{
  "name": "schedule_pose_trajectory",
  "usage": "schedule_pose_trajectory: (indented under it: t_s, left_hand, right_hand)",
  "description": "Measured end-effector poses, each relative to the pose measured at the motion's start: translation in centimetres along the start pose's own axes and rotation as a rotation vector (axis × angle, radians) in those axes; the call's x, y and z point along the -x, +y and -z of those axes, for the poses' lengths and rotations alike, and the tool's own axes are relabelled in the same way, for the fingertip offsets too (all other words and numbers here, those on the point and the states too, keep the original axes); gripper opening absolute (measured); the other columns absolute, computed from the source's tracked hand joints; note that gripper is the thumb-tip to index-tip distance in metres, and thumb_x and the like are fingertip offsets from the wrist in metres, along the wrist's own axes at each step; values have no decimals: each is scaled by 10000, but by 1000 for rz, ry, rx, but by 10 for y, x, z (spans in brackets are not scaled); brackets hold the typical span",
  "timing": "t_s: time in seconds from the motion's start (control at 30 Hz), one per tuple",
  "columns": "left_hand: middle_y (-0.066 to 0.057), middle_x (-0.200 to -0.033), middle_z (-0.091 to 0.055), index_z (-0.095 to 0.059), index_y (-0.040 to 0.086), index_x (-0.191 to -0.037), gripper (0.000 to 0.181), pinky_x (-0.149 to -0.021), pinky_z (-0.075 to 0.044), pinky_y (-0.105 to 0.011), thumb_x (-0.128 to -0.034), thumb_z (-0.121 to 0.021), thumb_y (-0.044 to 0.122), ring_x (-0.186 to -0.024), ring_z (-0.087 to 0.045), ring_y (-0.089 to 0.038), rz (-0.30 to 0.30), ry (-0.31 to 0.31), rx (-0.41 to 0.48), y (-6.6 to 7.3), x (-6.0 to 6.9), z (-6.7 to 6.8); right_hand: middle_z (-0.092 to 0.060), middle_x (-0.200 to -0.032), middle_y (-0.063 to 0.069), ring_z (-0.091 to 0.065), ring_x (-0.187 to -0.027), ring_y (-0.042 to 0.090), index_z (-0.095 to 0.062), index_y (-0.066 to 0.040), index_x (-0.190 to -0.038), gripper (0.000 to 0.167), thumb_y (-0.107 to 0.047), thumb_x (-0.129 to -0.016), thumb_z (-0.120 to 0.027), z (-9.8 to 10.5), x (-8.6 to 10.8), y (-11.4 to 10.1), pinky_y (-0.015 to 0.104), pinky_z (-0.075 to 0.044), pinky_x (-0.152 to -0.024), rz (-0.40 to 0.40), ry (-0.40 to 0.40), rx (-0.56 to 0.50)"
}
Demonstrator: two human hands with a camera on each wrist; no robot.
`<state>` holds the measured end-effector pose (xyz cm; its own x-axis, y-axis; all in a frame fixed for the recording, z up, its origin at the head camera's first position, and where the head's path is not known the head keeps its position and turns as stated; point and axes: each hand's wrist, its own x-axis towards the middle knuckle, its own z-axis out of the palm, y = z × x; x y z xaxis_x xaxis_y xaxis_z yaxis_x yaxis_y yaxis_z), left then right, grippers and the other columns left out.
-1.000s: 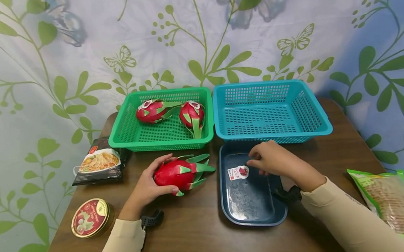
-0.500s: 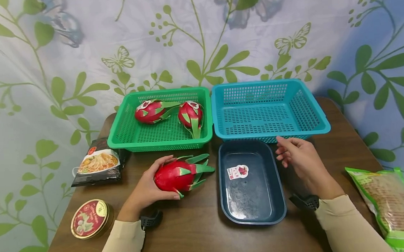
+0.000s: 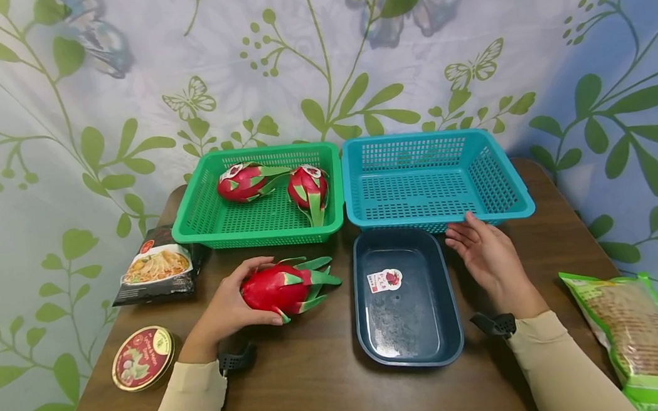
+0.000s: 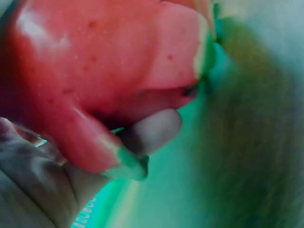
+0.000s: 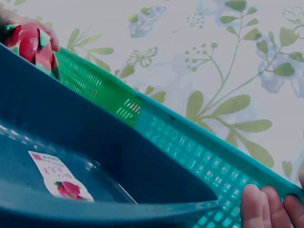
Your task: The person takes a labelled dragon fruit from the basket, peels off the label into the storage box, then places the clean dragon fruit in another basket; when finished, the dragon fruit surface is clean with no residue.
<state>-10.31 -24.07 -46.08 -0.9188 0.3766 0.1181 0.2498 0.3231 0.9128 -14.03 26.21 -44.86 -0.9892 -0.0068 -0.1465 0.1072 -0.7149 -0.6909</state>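
Note:
My left hand [image 3: 230, 309] curls round the stem end of a red dragon fruit [image 3: 280, 289] at the table's middle left, its green leaves pointing right. In the left wrist view the fruit [image 4: 114, 57] fills the upper left, with a finger beneath it. To the right, a dark blue tray [image 3: 407, 326] holds a flat dragon fruit sticker [image 3: 385, 280]. My right hand [image 3: 493, 261] is beside the tray's upper right edge, below the blue basket [image 3: 437, 218], fingers loosely bent and holding nothing. Fingers [image 5: 270, 206] show before the basket in the right wrist view.
A green basket [image 3: 263, 238] with two stickered dragon fruits [image 3: 243, 183] stands at the back left, against the blue basket. Left on the table are a black noodle packet [image 3: 157, 269] and a round tin [image 3: 143, 358]. A green-edged bag [image 3: 639, 331] lies at the right.
My right hand has moved from over the tray to its right side, near the blue basket. My left hand keeps its hold on the dragon fruit, with little movement.

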Motion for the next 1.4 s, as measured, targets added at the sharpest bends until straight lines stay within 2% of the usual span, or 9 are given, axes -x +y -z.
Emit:
schedule_pose_trajectory:
  t_s: [0.33, 0.43, 0.53, 0.67, 0.83, 1.0, 1.17, 1.27, 1.4]
  left_hand:
    - [-25, -1443, -546, -498, 192, -1480, 905, -834, -616, -439, -721, -991, 177, -1290, -489, -319, -54, -92, 22, 15, 1, 21]
    - [-56, -1455, -539, -494, 175, -1479, 915, -840, -615, -471, -710, -991, 147, -1305, -486, -332, -113, -133, 73, 31, -4, 25]
    - [-88, -1464, -534, -498, 146, -1483, 930, -860, -605, -509, -699, -1000, 151, -1324, -479, -350, -187, -189, 130, 54, -20, 25]
    - [-95, -1461, -538, -516, 134, -1477, 935, -881, -594, -529, -692, -1015, 217, -1328, -482, -359, -282, -230, 162, 84, -57, 14]
    - [-49, -1441, -558, -526, 144, -1476, 893, -889, -597, -486, -721, -1000, 210, -1309, -513, -302, -331, -147, 150, 101, -124, -16]
    - [2, -1367, -578, -509, 186, -1478, 883, -818, -619, -420, -744, -989, 288, -1234, -557, -223, -232, -66, 43, 110, -199, -38]
    - [-4, -1361, -571, -477, 200, -1477, 932, -819, -608, -362, -726, -988, 411, -1209, -555, -205, -118, -123, -103, 109, -268, -52]
    - [-5, -1361, -571, -465, 185, -1468, 938, -814, -598, -325, -730, -971, 466, -1197, -555, -197, -79, -163, -196, 105, -298, -64]
    - [-10, -1343, -575, -464, 167, -1439, 919, -799, -590, -304, -734, -965, 476, -1180, -556, -192, -76, -214, -289, 107, -321, -79]
  right_hand:
    - [-725, -958, 193, -737, -922, 272, -562, 14, -1109, 120, -89, -1077, -616, -6, -1, 0, 356, -601, -861, -14, 42, -78]
    - [-731, -953, 205, -743, -904, 282, -564, 20, -1103, 106, -72, -1078, -609, -7, -2, 1, 358, -604, -854, -6, 39, -97]
    - [-731, -945, 211, -746, -891, 287, -553, 29, -1104, 98, -60, -1085, -590, -8, -2, 1, 359, -608, -843, 8, 32, -111]
    - [-729, -945, 209, -747, -895, 285, -549, 32, -1113, 98, -58, -1088, -579, -8, -3, 1, 359, -607, -849, 12, 27, -117]
    - [-733, -936, 214, -749, -887, 288, -571, 39, -1091, 89, -49, -1084, -586, -7, -2, 3, 362, -608, -842, 14, 26, -125]
    - [-736, -932, 218, -749, -880, 291, -578, 47, -1087, 90, -42, -1086, -580, -7, -2, 5, 367, -611, -834, 14, 15, -134]
    - [-738, -929, 212, -747, -878, 283, -573, 51, -1099, 115, -54, -1073, -613, -6, -4, 4, 359, -612, -821, 41, 14, -108]
    - [-736, -924, 207, -743, -878, 277, -580, 53, -1096, 113, -57, -1078, -604, -6, -4, 4, 353, -612, -815, 43, 21, -99]
    - [-735, -926, 200, -738, -883, 270, -583, 49, -1088, 111, -61, -1091, -577, -6, -3, 4, 345, -611, -813, 47, 18, -79]
